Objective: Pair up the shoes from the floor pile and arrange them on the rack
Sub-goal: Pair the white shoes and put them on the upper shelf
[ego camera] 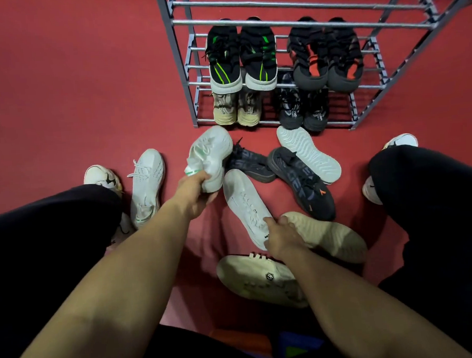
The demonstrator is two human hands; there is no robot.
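My left hand [194, 193] grips the heel end of a white shoe with green trim [210, 152], lifted sole-up just in front of the rack. My right hand [283, 235] is closed on the heel of a second white shoe [244, 203] that lies on the red floor. Around them lie a cream shoe on its side [328, 235], a cream shoe with a black logo [259, 280], two dark shoes [303, 180] [249, 161], an upturned white sole [308, 153] and a white knit shoe [147, 183]. The grey metal rack [182, 80] holds several pairs.
On the rack a black-and-green pair [240, 55] and a black-and-orange pair [326, 53] sit above a beige pair [236, 107] and a dark pair [303, 109]. My knees in black trousers and my white-shod feet [101, 177] [399, 141] flank the pile.
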